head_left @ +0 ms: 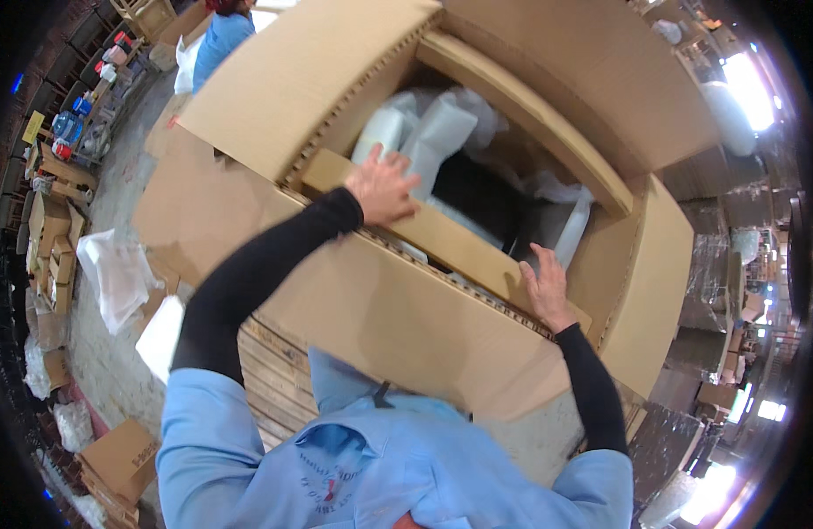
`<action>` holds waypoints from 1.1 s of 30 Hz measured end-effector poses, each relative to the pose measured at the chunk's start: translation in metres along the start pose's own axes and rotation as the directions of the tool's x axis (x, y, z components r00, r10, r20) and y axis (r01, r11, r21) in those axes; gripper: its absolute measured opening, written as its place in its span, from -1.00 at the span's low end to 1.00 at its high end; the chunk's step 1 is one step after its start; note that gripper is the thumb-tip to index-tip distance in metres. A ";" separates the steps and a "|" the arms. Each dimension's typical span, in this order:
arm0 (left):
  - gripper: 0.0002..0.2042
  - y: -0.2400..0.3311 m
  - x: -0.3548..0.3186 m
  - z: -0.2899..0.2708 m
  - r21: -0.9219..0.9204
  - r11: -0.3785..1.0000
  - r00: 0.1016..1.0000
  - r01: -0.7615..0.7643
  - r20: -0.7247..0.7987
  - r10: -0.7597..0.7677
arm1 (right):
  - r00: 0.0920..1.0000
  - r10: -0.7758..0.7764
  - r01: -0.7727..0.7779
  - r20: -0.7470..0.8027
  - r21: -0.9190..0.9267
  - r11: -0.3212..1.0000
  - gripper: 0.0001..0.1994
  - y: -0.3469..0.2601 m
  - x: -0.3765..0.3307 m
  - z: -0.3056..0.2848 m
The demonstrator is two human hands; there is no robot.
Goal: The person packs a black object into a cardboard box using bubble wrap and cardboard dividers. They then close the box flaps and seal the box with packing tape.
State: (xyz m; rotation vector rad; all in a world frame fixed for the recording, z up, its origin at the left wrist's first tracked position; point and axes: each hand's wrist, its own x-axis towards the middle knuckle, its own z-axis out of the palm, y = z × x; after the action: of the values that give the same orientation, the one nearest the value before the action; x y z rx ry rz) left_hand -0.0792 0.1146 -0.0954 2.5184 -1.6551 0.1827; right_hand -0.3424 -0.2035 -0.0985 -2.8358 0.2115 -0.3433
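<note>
A large open cardboard box (503,353) stands in front of me with its flaps folded out. Along its near inner side lies a long cardboard strip (459,236). My left hand (382,187) rests over the strip's left part, fingers spread. Toward the strip's right end is my right hand (548,286), fingers apart and pointing into the box; whether it touches the strip, I cannot tell. A second cardboard strip (534,110) runs along the far inner side. Between them sit white foam padding (437,132) and a dark object (477,194), partly covered by clear wrap.
Wooden slats (274,375) show below the box's near flap. White plastic sheeting (115,278) lies on the floor at left. A person in a blue shirt (223,44) is beyond the far left flap. Wrapped stacks (706,291) stand at right, flattened cardboard (124,458) lower left.
</note>
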 end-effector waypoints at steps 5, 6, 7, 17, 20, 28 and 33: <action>-0.70 0.026 -0.084 -0.056 -0.416 0.910 0.905 0.007 -0.384 -0.182 | 0.895 0.201 -0.205 0.398 -0.033 0.978 -0.41 -0.003 0.029 0.033; -0.69 0.028 -0.127 -0.056 -0.451 0.890 0.890 0.070 -0.375 -0.260 | 0.899 0.206 -0.188 0.387 -0.084 0.979 -0.43 -0.012 0.029 0.036; -0.67 0.033 -0.169 -0.053 -0.482 0.865 0.863 0.137 -0.371 -0.343 | 0.906 0.200 -0.159 0.373 -0.136 0.978 -0.44 -0.021 0.029 0.036; -0.43 0.225 -0.644 0.113 -0.405 -0.502 -0.232 0.765 0.553 -0.800 | 0.928 0.021 0.016 0.371 -0.096 0.995 -0.65 -0.109 0.075 0.046; -0.42 0.371 -0.794 0.146 -0.417 -0.753 -0.671 0.509 0.357 -0.650 | 0.885 -0.132 0.173 0.447 -0.052 0.984 -0.63 -0.113 0.085 0.107; -0.35 0.647 -0.724 0.106 -0.487 -0.873 -0.868 -0.030 0.445 -0.218 | 0.890 0.207 -0.110 0.405 -0.249 0.962 -0.29 -0.103 0.081 0.065; -0.39 0.750 -0.676 0.140 -0.309 -0.928 -0.746 -0.206 0.664 -0.055 | 0.885 -0.425 0.393 -0.188 -0.184 0.901 -0.34 -0.259 0.030 0.056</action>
State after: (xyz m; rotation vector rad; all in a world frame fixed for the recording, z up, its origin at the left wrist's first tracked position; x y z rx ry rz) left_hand -1.0299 0.4070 -0.3194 1.0735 1.9173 -0.2440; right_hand -0.2707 0.0514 -0.0696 -2.9615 -0.3462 -0.7685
